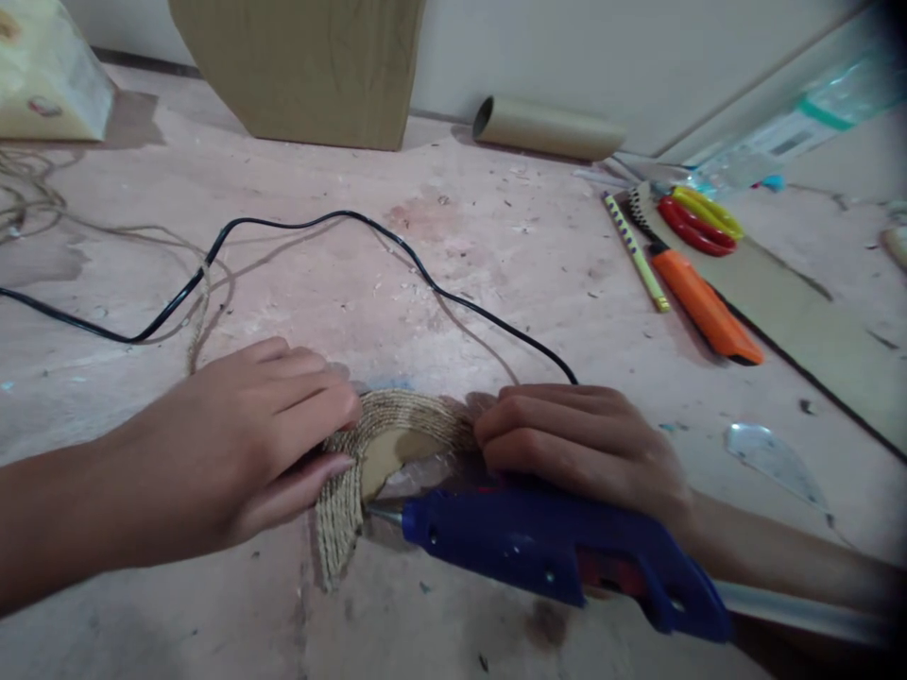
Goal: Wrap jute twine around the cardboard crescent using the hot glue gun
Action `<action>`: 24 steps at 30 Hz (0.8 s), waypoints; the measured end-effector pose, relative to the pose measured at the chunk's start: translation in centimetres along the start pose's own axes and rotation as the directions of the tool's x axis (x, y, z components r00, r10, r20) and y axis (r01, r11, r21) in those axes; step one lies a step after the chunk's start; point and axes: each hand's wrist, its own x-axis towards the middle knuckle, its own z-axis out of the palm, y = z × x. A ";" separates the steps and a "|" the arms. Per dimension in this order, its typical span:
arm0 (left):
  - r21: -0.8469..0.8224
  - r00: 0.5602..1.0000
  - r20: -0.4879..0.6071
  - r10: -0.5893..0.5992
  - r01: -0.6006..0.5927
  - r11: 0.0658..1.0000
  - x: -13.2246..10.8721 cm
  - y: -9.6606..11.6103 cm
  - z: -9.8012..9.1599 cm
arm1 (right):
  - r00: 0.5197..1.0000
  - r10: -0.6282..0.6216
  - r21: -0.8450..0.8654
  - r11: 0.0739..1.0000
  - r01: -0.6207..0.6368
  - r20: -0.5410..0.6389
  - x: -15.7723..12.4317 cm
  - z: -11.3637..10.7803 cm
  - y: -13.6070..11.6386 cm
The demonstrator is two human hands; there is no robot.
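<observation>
Closely, a person works with two bare hands over a twine-covered arc [403, 413] at the lower centre of the frame, its curve uppermost and its left leg reaching down toward the bottom edge, on a pale, marked counter [425, 652]. Bare cardboard [385, 460] shows along the inner side of the bend. The left grip [262, 439] is closed on the arc's upper left shoulder, thumb on the near face and fingers over the outer edge. The right grip [585, 430] is bent inward at the arc's right end, its thumb out of sight behind a blue glue gun [496, 550]; whether it is clasping the gun, the arc or both cannot be told. The gun's metal nozzle [385, 513] sits right at the inner edge of the left leg, and a black cord [354, 216] snakes across the middle of the frame.

The arc is probably light and fairly stiff, though its thin cardboard could crease if bent hard. Its ridged twine looks rough rather than slippery, and the rows might lift or slide where any adhesive is soft. The outer edge at the shoulder and the far right end seem the best places to take hold, with fingertips well apart from the nozzle, which may be hot. The gun looks the heavier, more rigid piece, best held by its body behind the nozzle.
</observation>
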 end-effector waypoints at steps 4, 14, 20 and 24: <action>-0.018 1.000 -0.004 -0.026 0.025 1.000 -0.4 0.4 0.3 | 0.999 0.000 -0.034 0.999 0.001 0.040 -0.1 0.5 -0.1; -0.060 0.995 0.010 -0.096 0.096 0.994 0.0 1.7 0.2 | 0.994 -0.031 -0.013 0.999 0.030 -0.102 -0.6 1.7 0.3; -0.056 0.995 0.021 -0.098 0.099 0.993 -0.2 1.8 0.0 | 0.994 -0.032 -0.038 0.999 0.028 -0.101 -0.7 1.8 0.3; -0.054 0.989 0.091 -0.115 0.120 0.991 -0.2 1.7 -0.4 | 0.996 -0.047 -0.050 0.998 0.043 -0.072 -0.6 1.2 0.0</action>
